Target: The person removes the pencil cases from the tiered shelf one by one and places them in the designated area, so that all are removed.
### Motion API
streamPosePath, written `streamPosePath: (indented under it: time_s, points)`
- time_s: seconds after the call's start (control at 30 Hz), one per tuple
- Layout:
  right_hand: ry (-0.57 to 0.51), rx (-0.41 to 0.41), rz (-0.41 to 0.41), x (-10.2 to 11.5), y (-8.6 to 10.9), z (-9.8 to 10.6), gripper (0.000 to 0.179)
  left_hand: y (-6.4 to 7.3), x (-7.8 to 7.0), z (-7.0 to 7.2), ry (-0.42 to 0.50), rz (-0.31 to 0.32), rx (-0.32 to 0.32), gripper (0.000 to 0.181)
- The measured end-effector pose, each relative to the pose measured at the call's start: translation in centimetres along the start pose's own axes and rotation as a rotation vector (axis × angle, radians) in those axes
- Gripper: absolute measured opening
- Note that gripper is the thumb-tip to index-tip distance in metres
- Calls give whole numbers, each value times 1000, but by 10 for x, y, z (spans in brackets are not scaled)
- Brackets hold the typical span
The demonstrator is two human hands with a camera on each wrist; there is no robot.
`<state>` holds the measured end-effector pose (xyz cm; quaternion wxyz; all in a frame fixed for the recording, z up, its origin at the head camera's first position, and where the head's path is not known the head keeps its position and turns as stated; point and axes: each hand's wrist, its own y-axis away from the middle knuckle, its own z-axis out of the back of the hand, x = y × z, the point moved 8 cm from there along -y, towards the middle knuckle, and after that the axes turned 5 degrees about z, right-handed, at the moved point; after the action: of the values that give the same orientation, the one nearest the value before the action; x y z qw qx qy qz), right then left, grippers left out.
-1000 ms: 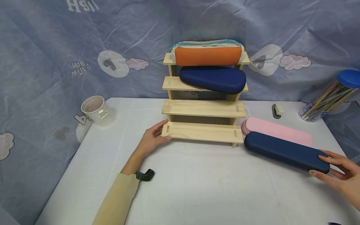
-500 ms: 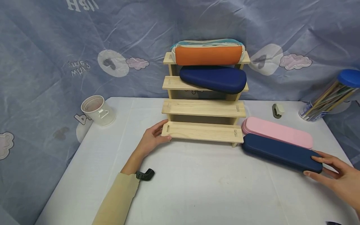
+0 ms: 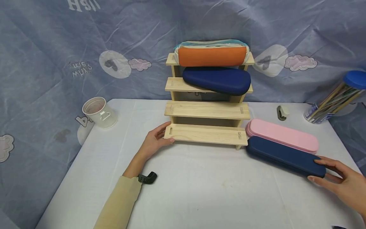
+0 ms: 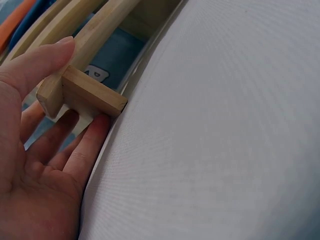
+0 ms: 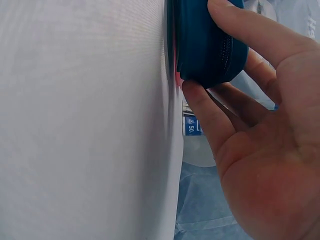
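- Navy case [image 3: 285,156]: lower right of frame, long axis up-left from the grip, left end by rack [image 3: 207,109].
- Right hand [image 3: 349,184] nearer: thumb and fingers clamped about its right end.
- Pink case [image 3: 281,135]: just above, nearly parallel.
- Left hand [image 3: 151,144]: pinches lowest board [image 3: 206,135], left end.

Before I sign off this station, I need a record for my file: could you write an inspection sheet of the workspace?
Surface: white-covered table, faint marks near the middle.
Job's things: wooden rack with orange pouch on top, tapered navy case one tier below; long dark blue case in front of pink case.
Clutter: white cup, blue-lidded jar of sticks, small pale item, unclear.
Hands: left hand holds the rack's bottom tier at its left end; right hand grips the long dark blue case's near end.
Cables: nothing seen.
Surroundings: blue printed cloth behind the table.
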<state>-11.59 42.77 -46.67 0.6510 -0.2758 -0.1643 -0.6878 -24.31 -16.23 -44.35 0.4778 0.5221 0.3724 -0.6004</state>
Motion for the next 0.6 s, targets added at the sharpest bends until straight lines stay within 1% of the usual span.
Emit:
streamPosePath:
  time_s: [0.17,0.27,0.4,0.6]
  points:
    - [9,23,-17,-12,0,-3,77,-1,0,-1,-2,5,3,73]
    - [11,35,-17,-14,-1,-4,77,-1,0,-1,-6,-1,4,74]
    - [-4,40,13,-9,-1,-3,78,-1,0,0,-7,-10,5,74]
    - [-8,40,61,4,-1,-2,75,0,1,0,-6,-1,3,73]
